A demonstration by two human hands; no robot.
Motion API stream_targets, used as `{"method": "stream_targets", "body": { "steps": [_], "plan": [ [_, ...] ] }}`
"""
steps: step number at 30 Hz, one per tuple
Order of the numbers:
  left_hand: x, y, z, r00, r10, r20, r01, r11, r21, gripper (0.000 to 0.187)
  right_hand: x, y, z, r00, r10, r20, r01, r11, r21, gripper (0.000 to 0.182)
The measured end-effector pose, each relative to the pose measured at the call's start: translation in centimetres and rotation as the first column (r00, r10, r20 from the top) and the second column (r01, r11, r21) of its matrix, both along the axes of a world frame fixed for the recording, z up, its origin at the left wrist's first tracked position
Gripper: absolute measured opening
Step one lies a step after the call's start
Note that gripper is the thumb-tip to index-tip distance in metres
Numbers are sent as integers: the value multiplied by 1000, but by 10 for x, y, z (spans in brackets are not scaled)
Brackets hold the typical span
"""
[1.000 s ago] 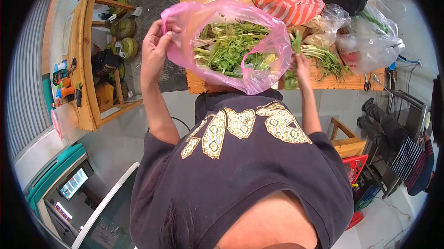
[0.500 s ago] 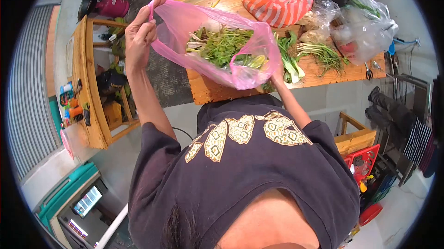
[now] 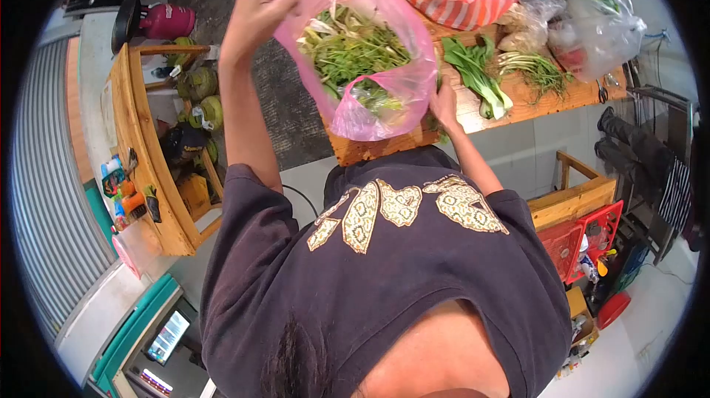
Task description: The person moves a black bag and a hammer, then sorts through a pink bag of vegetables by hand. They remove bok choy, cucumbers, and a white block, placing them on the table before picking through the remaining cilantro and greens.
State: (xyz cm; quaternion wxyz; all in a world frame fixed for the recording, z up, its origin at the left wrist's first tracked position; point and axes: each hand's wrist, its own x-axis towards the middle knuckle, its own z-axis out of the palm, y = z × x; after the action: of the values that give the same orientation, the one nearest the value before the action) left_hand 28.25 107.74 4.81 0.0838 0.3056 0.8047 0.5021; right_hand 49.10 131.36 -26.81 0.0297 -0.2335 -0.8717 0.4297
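1 pink bag [image 3: 381, 120] of greens [image 3: 355, 50] is gripped by its rim in the left hand [image 3: 268, 0] at the table [image 3: 536, 108] edge, apparently to spread its mouth; the right hand [image 3: 445, 107] is placed beside it, grip indeterminable.

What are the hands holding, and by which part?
The left hand pinches the pink bag by its upper-left rim. The right hand is at the bag's right side, fingers partly hidden; its grip cannot be told.
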Motion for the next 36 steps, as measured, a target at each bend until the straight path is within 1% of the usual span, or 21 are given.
{"method": "stream_targets", "body": {
  "steps": [2, 3, 4, 5, 6, 7, 8, 10, 12, 13, 14, 15, 16, 18, 21, 24, 27, 30, 33, 34, 36],
  "plan": [
    [1, 3, -4, 998, -68, 10, 67, 997, 27, 49, -2, 12, -4, 991, 51, -120, -43, 996, 72, 37],
    [-1, -2, -7, 993, -115, 27, 114, 992, 59, 50, 2, 21, -3, 990, 102, -102, -92, 991, 96, 41],
    [-6, -7, -12, 989, -145, -13, 145, 989, -3, 50, 6, 30, -4, 996, 78, -34, -77, 996, 43, 47],
    [-1, 0, 6, 978, -168, 123, 152, 980, 130, 48, 14, 36, -1, 998, 54, 39, -53, 999, -8, 54],
    [-7, -4, -5, 979, -202, -1, 201, 972, 121, 50, 20, 41, 10, 990, 36, 134, -63, 977, 205, 54],
    [-16, -9, -16, 963, -236, -128, 250, 962, 107, 54, 19, 36, 42, 991, -99, 94, 92, 993, 72, 45],
    [-19, -4, -14, 963, -242, -121, 253, 964, 77, 54, 7, 25, 105, 984, -177, 29, 176, 983, 45, 36],
    [-23, -13, -12, 959, -264, -99, 267, 964, 17, 55, -13, 4, 171, 928, -219, -302, 200, 975, -93, 27],
    [-27, -18, -25, 948, -291, -130, 298, 954, 42, 57, -38, -49, 242, 892, -116, -436, 41, 983, -177, 21],
    [-30, -17, -31, 939, -306, -156, 318, 946, 56, 58, -54, -69, 256, 928, 47, -369, -95, 989, -114, 21],
    [-32, -15, -40, 924, -297, -239, 319, 946, 59, 56, -72, -79, 259, 934, 207, -291, -234, 970, -62, 22],
    [-32, -6, -52, 903, -284, -322, 319, 946, 60, 53, -90, -67, 237, 924, 316, -214, -274, 940, 203, 25],
    [-32, -5, -58, 875, -264, -407, 316, 947, 65, 51, -112, -58, 204, 911, 399, -108, -312, 836, 452, 29],
    [-27, -7, -61, 904, -260, -339, 292, 955, 45, 52, -136, -39, 148, 953, 302, -6, -200, 643, 739, 38],
    [-28, -13, -65, 913, -309, -266, 313, 949, -29, 57, -149, -23, 136, 927, 278, 253, -370, 554, 746, 37],
    [-28, -9, -72, 903, -320, -285, 319, 946, -52, 56, -156, -10, 122, 893, 297, 337, -448, 526, 723, 31],
    [-26, -12, -72, 910, -328, -256, 320, 945, -72, 57, -162, -7, 119, 901, 391, 186, -401, 590, 701, 26],
    [-30, -12, -72, 921, -318, -226, 314, 948, -54, 57, -159, -21, 145, 924, 383, -14, -304, 756, 580, 24],
    [-35, -17, -65, 937, -296, -187, 301, 953, -1, 57, -158, -43, 188, 886, 462, 34, -415, 759, 501, 21],
    [-38, -18, -65, 934, -286, -214, 294, 956, 8, 57, -154, -49, 204, 886, 460, 66, -428, 752, 501, 21],
    [-43, -19, -69, 926, -267, -268, 286, 958, 32, 57, -142, -49, 235, 901, 431, 39, -395, 782, 483, 22]
  ]
}}
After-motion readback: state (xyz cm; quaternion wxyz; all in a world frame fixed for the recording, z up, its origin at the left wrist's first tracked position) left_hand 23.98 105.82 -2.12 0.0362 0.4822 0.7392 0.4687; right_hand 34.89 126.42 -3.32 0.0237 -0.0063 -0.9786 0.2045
